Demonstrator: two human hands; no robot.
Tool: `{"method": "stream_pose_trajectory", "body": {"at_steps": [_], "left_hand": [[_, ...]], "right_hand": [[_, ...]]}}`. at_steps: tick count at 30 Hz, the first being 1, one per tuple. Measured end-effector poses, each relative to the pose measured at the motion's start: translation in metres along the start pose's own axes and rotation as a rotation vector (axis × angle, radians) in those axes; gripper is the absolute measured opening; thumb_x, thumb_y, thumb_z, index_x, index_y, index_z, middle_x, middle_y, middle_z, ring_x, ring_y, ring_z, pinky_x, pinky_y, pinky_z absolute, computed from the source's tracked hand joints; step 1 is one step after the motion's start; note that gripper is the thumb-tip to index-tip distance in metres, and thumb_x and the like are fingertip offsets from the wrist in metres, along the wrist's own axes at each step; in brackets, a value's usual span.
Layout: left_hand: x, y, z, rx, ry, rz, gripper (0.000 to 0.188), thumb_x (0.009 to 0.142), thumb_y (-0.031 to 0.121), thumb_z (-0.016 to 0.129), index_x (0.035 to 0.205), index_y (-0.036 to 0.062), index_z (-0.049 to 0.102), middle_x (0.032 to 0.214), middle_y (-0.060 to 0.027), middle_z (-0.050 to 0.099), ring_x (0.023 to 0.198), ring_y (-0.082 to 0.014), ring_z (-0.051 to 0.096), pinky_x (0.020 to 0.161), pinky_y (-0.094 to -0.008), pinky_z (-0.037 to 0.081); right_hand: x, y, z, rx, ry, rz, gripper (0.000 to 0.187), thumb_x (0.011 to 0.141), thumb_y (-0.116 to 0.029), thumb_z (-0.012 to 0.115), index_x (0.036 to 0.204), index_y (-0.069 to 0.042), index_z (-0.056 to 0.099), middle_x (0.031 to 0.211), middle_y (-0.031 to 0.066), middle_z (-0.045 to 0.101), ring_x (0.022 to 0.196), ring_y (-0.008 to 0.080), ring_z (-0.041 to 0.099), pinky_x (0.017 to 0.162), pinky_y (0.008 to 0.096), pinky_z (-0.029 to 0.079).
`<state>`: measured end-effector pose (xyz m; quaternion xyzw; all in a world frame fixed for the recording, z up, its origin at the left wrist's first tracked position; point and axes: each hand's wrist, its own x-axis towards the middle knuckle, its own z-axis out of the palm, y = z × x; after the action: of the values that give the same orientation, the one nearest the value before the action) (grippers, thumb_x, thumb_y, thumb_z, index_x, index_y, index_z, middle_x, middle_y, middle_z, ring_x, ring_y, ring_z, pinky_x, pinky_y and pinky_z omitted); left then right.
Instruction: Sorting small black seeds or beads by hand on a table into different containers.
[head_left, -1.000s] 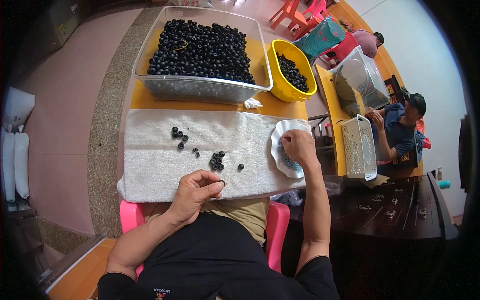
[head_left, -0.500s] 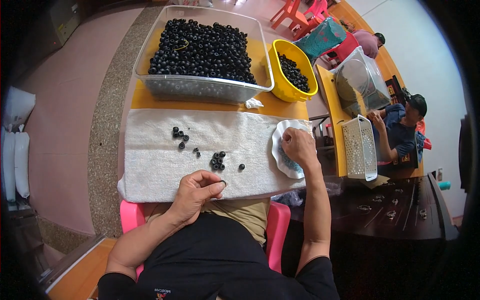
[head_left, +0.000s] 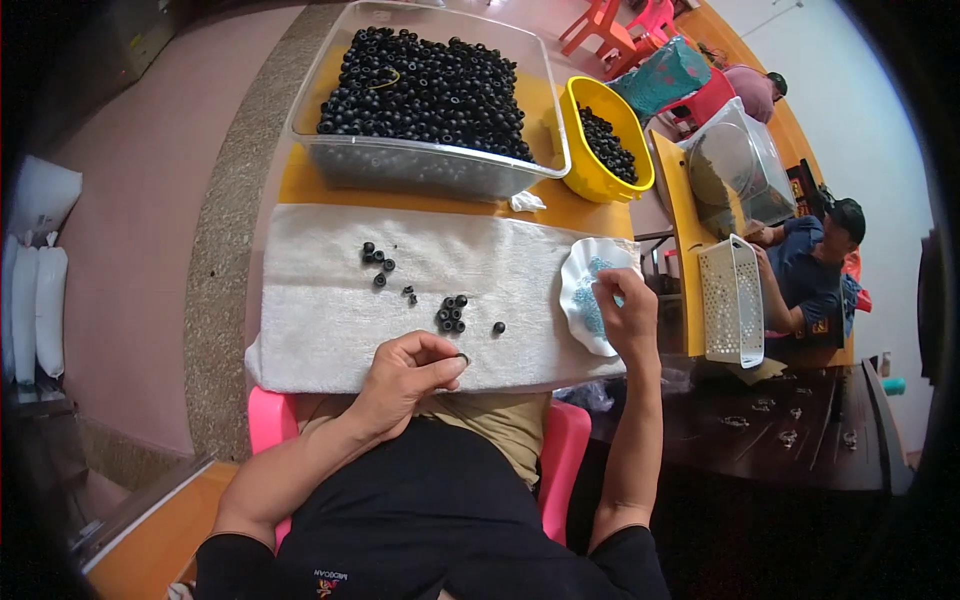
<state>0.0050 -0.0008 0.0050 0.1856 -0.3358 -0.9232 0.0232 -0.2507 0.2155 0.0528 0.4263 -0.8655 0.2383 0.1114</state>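
Note:
Between my left hand's [head_left: 408,374] thumb and fingertips, at the towel's near edge, is a small round black hollow piece [head_left: 463,358]. My right hand [head_left: 630,312] is at the right side of a white wavy-rimmed dish [head_left: 574,268] holding tiny light-blue pieces [head_left: 590,312]. Its fingers are pinched together; anything between the tips is too small to make out. On the white towel [head_left: 330,325], a tight cluster of black hollow pieces [head_left: 452,316] lies beyond my left hand. One single black piece [head_left: 499,327] sits to its right, and a looser group [head_left: 380,265] farther left, near small dark bits [head_left: 410,296].
A large clear bin [head_left: 430,160] full of black pieces stands beyond the towel, beside a yellow tub [head_left: 600,187] of similar pieces. Crumpled white tissue [head_left: 526,202] lies before them. Right, a white perforated basket [head_left: 733,305] stands near a seated person [head_left: 805,265].
My right hand has drawn slightly back to the right over the dish, uncovering more blue pieces. The left hand keeps its pinch. The whole view has shifted a little.

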Motion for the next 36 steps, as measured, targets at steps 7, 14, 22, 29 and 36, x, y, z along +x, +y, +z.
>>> {"method": "stream_pose_trajectory", "body": {"at_steps": [7,14,22,29,36], "left_hand": [[-0.001,-0.002,0.001,0.01,-0.028,-0.006,0.012,0.088,0.003,0.07,0.098,0.002,0.063,0.091,-0.0068,0.068,0.079,-0.0128,0.066,0.073,-0.0256,0.056],[-0.003,-0.001,0.0,0.04,-0.123,0.021,0.013,0.088,0.003,0.07,0.099,0.0016,0.064,0.09,-0.0068,0.069,0.079,-0.0124,0.067,0.073,-0.0249,0.055],[-0.004,0.0,-0.002,0.059,-0.189,0.002,0.013,0.089,0.004,0.07,0.1,0.0013,0.064,0.09,-0.0062,0.069,0.08,-0.0128,0.067,0.072,-0.0251,0.055],[0.001,-0.002,-0.006,0.01,-0.212,-0.033,0.014,0.089,0.004,0.07,0.102,0.0016,0.064,0.09,-0.0069,0.069,0.08,-0.0136,0.068,0.071,-0.026,0.056],[0.002,-0.001,-0.009,-0.025,-0.183,-0.036,0.014,0.089,0.004,0.069,0.102,0.0009,0.063,0.09,-0.0081,0.069,0.081,-0.0152,0.068,0.073,-0.0275,0.056]], "right_hand": [[-0.029,-0.073,0.019,0.764,-0.429,0.162,0.008,0.083,0.007,0.068,0.089,0.003,0.066,0.089,0.0084,0.066,0.083,0.0131,0.061,0.076,0.0248,0.048],[-0.039,-0.121,0.035,1.239,-0.603,0.352,0.01,0.086,-0.007,0.073,0.092,-0.001,0.066,0.091,0.0023,0.064,0.084,0.0087,0.06,0.076,0.0237,0.05],[-0.041,-0.118,0.04,1.276,-0.635,0.368,0.014,0.087,-0.01,0.074,0.093,-0.001,0.065,0.091,0.0018,0.063,0.083,0.0101,0.06,0.074,0.0241,0.05],[-0.042,-0.124,0.042,1.389,-0.603,0.566,0.013,0.08,-0.003,0.078,0.085,0.003,0.068,0.087,0.0076,0.065,0.079,0.0131,0.06,0.072,0.0257,0.048],[-0.04,-0.132,0.043,1.037,-0.473,0.312,0.012,0.08,-0.001,0.076,0.088,0.003,0.068,0.084,0.0096,0.066,0.078,0.016,0.063,0.071,0.026,0.048]]}}
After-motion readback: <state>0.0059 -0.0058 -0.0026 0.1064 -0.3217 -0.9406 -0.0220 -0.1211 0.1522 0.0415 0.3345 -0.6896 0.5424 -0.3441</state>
